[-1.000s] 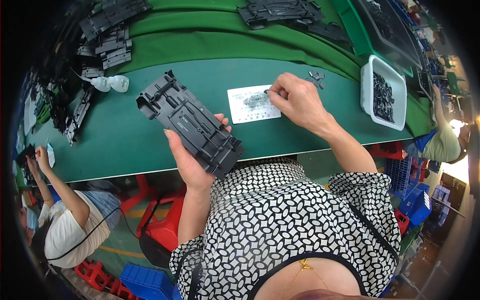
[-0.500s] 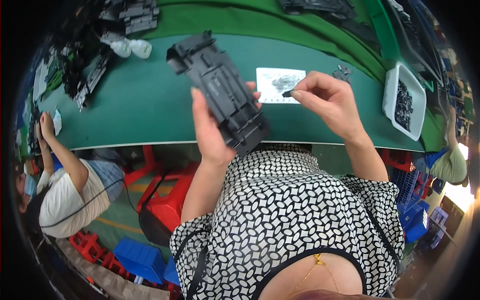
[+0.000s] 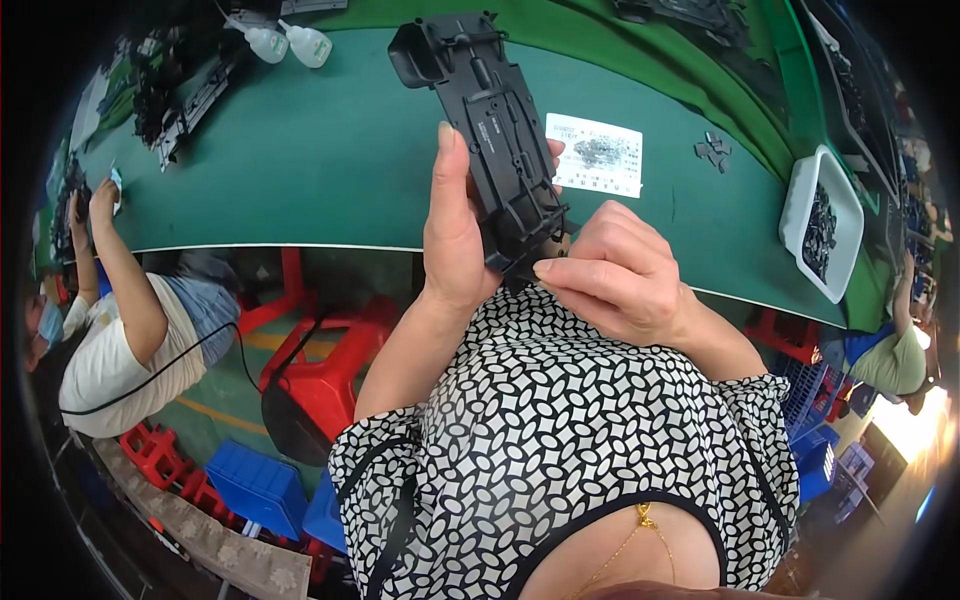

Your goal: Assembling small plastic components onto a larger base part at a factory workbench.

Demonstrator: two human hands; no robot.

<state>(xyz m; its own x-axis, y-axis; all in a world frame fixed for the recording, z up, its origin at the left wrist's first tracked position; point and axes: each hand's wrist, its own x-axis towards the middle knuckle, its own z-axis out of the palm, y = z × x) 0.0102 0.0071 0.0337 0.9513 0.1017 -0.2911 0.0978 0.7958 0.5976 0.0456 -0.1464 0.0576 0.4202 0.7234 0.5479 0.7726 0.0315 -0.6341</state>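
My left hand [image 3: 455, 235] grips a long black plastic chassis-like part [image 3: 505, 135], its thumb along the left side and fingertips showing at the right edge. The part is tilted above the table's near edge, its moulded ribs and slots facing up. At the chassis's near end, my right hand [image 3: 620, 275] is closed in a pinch, thumb and forefinger against it. The small black plastic piece in that pinch is mostly hidden by the fingers. Just right of the chassis, a white printed card [image 3: 600, 155] with a dark smudged patch lies on the table.
Several small black pieces [image 3: 713, 150] lie on the green table [image 3: 330, 150]. A white tray [image 3: 795, 225] of black pieces stands at the right. Two white bottles [image 3: 305, 45] and black parts [image 3: 195, 105] are at the far left. A co-worker [image 3: 150, 330] sits at the left.
My right hand has moved from above the card down to the chassis's near end, bringing the small black piece. My left hand has shifted the chassis slightly right and away, more upright in view.
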